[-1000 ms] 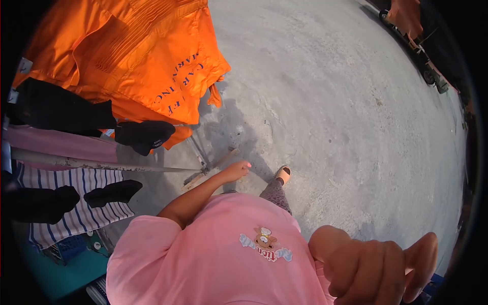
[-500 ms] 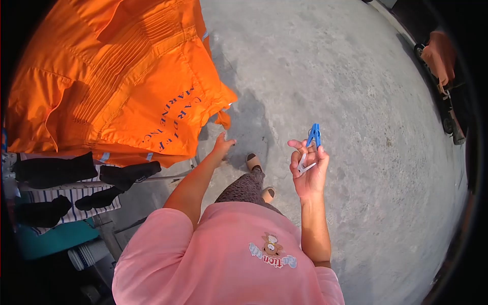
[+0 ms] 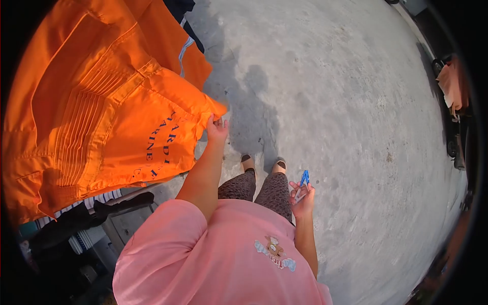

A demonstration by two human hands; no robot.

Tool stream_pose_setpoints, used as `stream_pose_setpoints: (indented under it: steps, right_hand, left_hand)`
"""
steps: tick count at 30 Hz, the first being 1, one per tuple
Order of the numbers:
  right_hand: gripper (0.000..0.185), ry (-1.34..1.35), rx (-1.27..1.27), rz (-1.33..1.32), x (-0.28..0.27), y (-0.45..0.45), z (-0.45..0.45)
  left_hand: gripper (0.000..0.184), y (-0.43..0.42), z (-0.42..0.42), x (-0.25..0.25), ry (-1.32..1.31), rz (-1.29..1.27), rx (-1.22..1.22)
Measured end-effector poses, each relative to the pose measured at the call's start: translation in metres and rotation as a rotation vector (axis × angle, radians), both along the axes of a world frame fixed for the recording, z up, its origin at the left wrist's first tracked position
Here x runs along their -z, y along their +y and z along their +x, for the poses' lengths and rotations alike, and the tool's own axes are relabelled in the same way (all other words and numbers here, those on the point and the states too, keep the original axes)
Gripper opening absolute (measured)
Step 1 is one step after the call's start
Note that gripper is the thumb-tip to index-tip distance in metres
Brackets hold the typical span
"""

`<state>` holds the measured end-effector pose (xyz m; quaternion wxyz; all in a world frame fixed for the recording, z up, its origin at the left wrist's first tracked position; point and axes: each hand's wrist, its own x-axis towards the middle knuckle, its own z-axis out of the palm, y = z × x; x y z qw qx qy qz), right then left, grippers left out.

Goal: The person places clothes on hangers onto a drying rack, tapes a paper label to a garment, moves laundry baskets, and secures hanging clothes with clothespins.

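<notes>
A large orange coverall [image 3: 129,122] with dark lettering on its back hangs at the left. My left hand [image 3: 217,129] is closed on its right edge, near the collar or shoulder, with fingertips partly hidden by the cloth. Low on the right, in front of my thigh, my right hand [image 3: 303,202] holds two clothespins. The blue clothespin [image 3: 305,178] sticks up above the fingers, while the pale clothespin [image 3: 300,194] lies between thumb and fingers.
Black socks [image 3: 68,223] hang under the coverall at lower left, near a striped cloth [image 3: 86,240]. A dark garment [image 3: 184,20] shows behind the orange one. Grey concrete [image 3: 356,127] spreads to the right. Wheeled vehicles [image 3: 452,101] stand at the far right edge.
My left hand has reached the coverall's edge and taken hold of it. My right hand has dropped lower with the clothespins. The feet have shifted, and the coverall appears closer.
</notes>
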<state>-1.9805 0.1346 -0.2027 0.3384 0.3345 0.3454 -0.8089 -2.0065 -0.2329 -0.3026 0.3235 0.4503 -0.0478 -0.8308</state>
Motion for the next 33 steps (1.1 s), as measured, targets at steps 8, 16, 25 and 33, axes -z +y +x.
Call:
stream_pose_setpoints:
  steps: [8, 16, 25, 33]
  right_hand:
    - [0.035, -0.332, -0.422, -0.131, 0.061, -0.048, -0.095]
    - [0.033, -0.670, -0.662, -0.424, 0.162, -0.129, -0.085]
    - [0.039, -0.159, -0.194, -0.267, 0.109, -0.193, -0.158]
    - [0.047, 0.213, -0.151, -0.493, -0.043, -0.215, -0.278]
  left_hand:
    - [0.028, 0.029, 0.021, -0.050, 0.212, -0.101, 0.096]
    - [0.040, 0.149, 0.047, -0.187, 0.397, 0.220, 0.056]
    - [0.040, 0.170, 0.058, -0.195, 0.301, 0.348, 0.133]
    - [0.036, 0.148, 0.066, -0.174, -0.925, -0.445, 1.380]
